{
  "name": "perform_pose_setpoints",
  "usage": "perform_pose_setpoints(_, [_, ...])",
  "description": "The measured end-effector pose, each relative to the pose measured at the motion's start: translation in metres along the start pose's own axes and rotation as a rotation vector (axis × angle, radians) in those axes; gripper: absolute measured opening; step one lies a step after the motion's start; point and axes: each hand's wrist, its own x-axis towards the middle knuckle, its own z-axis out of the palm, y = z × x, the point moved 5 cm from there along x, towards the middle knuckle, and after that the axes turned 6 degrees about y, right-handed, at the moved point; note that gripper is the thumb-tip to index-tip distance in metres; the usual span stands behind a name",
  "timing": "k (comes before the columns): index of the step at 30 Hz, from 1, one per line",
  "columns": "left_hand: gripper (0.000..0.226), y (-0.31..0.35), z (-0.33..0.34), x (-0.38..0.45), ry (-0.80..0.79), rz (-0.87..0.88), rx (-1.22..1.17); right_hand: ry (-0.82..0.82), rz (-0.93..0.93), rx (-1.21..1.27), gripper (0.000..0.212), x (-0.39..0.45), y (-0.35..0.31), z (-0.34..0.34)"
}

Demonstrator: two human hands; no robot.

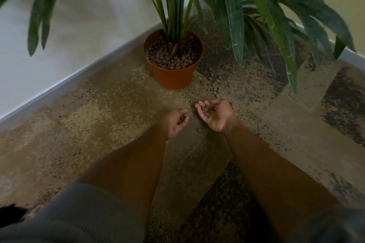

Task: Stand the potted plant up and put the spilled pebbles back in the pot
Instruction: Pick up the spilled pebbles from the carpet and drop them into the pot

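The terracotta-coloured pot (173,77) stands upright on the carpet near the wall, filled with brown pebbles (173,57) around the green plant's stems (175,16). Spilled pebbles (214,83) lie scattered on the carpet to the pot's right and front. My right hand (216,115) is cupped palm up, just in front of the spill, with several pebbles lying in it. My left hand (175,122) is beside it, fingers curled round a few pebbles. One loose pebble (198,129) lies on the carpet between my wrists.
A white wall with a pale skirting board (79,73) runs diagonally behind the pot. Long green leaves (276,25) hang over the right side and top of the view. The floor is mottled brown carpet (118,114).
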Motion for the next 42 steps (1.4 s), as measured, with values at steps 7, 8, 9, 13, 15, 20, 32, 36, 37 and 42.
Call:
perform_pose_setpoints(7, [0.028,0.049,0.022,-0.024,-0.122,-0.02,-0.535,-0.158,-0.022,0.124,0.021,-0.019,-0.008,0.048])
perform_pose_setpoints(8, [0.027,0.062,0.029,-0.031,-0.145,0.001,-0.588,-0.184,-0.044,0.117,0.021,-0.024,-0.012,0.058])
perform_pose_setpoints(9, [0.026,0.075,0.034,-0.038,-0.149,0.03,-0.634,-0.2,-0.07,0.121,0.022,-0.029,-0.017,0.069])
perform_pose_setpoints(13, [0.032,0.112,0.041,-0.06,-0.144,0.199,-0.807,-0.205,-0.16,0.226,0.031,-0.042,-0.039,0.102])
perform_pose_setpoints(15, [0.041,0.122,0.043,-0.071,-0.147,0.25,-0.847,-0.216,-0.184,0.273,0.042,-0.041,-0.044,0.115])
perform_pose_setpoints(20, [0.049,0.141,0.049,-0.086,-0.132,0.293,-0.835,-0.316,-0.193,0.187,0.047,-0.058,-0.039,0.14])
perform_pose_setpoints(32, [0.051,0.148,0.04,-0.089,-0.112,0.267,-0.71,-0.31,-0.195,0.116,0.044,-0.071,-0.044,0.133])
perform_pose_setpoints(36, [0.05,0.127,0.032,-0.079,-0.026,0.315,-0.667,-0.261,-0.209,0.03,0.035,-0.066,-0.047,0.115])
perform_pose_setpoints(37, [0.049,0.12,0.03,-0.074,-0.006,0.313,-0.65,-0.243,-0.21,0.004,0.034,-0.063,-0.048,0.11])
perform_pose_setpoints(42, [0.041,0.09,0.021,-0.05,0.075,0.302,-0.389,-0.085,-0.225,-0.212,0.026,-0.046,-0.047,0.075])
